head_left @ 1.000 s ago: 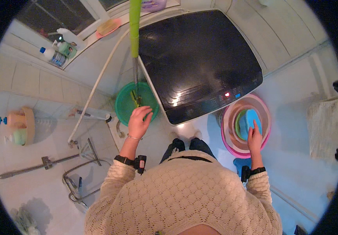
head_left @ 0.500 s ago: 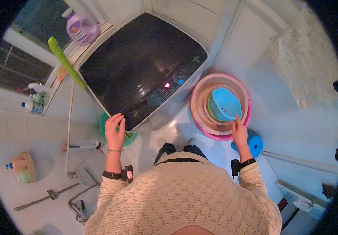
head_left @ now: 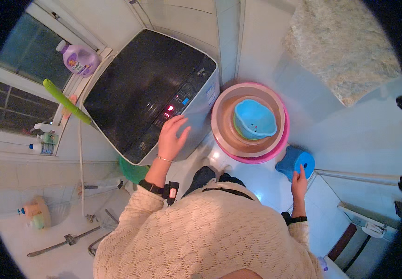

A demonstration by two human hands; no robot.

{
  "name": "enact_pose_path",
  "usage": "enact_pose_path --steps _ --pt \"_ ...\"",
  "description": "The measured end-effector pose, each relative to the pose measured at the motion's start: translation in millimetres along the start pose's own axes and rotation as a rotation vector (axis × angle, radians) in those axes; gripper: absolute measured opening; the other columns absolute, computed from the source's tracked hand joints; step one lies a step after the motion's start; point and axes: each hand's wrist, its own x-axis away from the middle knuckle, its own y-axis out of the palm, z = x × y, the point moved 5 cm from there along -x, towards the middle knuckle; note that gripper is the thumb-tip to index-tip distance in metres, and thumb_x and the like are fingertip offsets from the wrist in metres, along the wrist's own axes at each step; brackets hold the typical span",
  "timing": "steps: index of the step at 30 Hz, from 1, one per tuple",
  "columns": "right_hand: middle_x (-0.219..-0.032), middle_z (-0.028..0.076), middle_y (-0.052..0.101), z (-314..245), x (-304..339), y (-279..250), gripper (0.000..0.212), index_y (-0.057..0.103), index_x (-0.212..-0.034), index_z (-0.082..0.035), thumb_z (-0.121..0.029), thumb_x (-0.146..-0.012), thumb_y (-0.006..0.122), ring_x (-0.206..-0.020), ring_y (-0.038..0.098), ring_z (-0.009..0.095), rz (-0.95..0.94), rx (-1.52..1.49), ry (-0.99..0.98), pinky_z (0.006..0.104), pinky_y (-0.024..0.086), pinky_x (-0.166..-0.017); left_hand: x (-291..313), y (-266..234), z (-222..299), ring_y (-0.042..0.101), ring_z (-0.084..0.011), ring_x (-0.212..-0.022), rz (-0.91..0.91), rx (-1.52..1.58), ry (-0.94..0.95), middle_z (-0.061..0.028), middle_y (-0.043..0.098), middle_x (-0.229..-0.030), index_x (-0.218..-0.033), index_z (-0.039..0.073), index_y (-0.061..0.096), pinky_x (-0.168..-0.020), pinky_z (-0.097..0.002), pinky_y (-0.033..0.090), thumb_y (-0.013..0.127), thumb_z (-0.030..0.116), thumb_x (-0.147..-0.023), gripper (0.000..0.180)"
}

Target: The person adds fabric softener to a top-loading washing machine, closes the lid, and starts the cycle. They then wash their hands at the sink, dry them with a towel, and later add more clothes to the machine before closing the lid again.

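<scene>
My left hand (head_left: 172, 138) is held at the front edge of a washing machine (head_left: 135, 88) with a dark lid, its fingers apart and holding nothing. Close to its fingertips glows the red and blue lit control panel (head_left: 175, 106). My right hand (head_left: 298, 183) hangs low on the right, nothing in it, fingers stretched out. In the picture it overlaps the front of a blue stool (head_left: 295, 160); whether they touch I cannot tell. Left of that stool, a small blue basin (head_left: 255, 116) lies inside a beige-brown basin (head_left: 219, 116), nested in a larger pink one (head_left: 282, 145).
A purple detergent bottle (head_left: 81, 60) and spray bottle (head_left: 47, 128) stand along the windowsill. A green-tipped handle (head_left: 66, 101) leans by the machine's left side, with a green basin (head_left: 132, 171) below. A fluffy pale mat (head_left: 345, 51) hangs at the right wall.
My left hand has moved right along the machine's front edge, from its near corner toward the control panel. My right hand has left the small blue basin and dropped toward the stool.
</scene>
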Motion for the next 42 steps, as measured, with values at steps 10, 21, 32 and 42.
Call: enact_pose_path --steps 10,21,32,42 --pt "-0.069 0.011 0.061 5.0 15.5 4.2 0.044 0.047 -0.135 -0.008 -0.021 -0.093 0.054 -0.060 0.059 0.023 -0.015 0.041 0.031 0.0367 0.047 -0.058 -24.5 7.8 -17.3 0.055 -0.0313 -0.108 -0.034 0.050 0.006 -0.0126 0.057 -0.121 -0.112 0.007 0.062 -0.093 -0.0394 0.045 0.070 0.020 -0.079 0.037" --pt "-0.071 0.017 0.061 -103.2 -16.9 29.0 0.043 0.049 -0.131 -0.005 -0.018 -0.091 0.057 -0.061 0.059 0.032 -0.099 0.034 -0.132 0.0424 0.045 -0.058 -22.9 -50.2 -93.8 0.051 -0.0331 -0.113 0.038 -0.092 -0.175 -0.0125 0.053 -0.125 -0.117 0.006 0.060 -0.096 -0.0406 0.043 0.069 0.019 -0.079 0.041" --pt "-0.080 0.022 0.064 -107.9 -16.9 50.2 0.039 0.052 -0.128 -0.004 -0.018 -0.092 0.055 -0.071 0.063 0.036 -0.148 0.015 -0.087 0.0439 0.048 -0.063 -42.0 -43.0 -107.2 0.050 -0.0330 -0.115 -0.014 -0.039 -0.166 -0.0124 0.053 -0.126 -0.117 0.006 0.060 -0.097 -0.0411 0.042 0.069 0.018 -0.080 0.040" --pt "-0.072 0.019 0.063 -66.9 43.8 27.8 0.039 0.053 -0.128 -0.006 -0.020 -0.091 0.054 -0.067 0.062 0.034 -0.097 0.054 0.144 0.0434 0.048 -0.063 -101.5 14.5 -71.8 0.051 -0.0329 -0.114 -0.159 0.096 0.022 -0.0119 0.053 -0.127 -0.118 0.007 0.060 -0.098 -0.0403 0.041 0.068 0.016 -0.080 0.040"
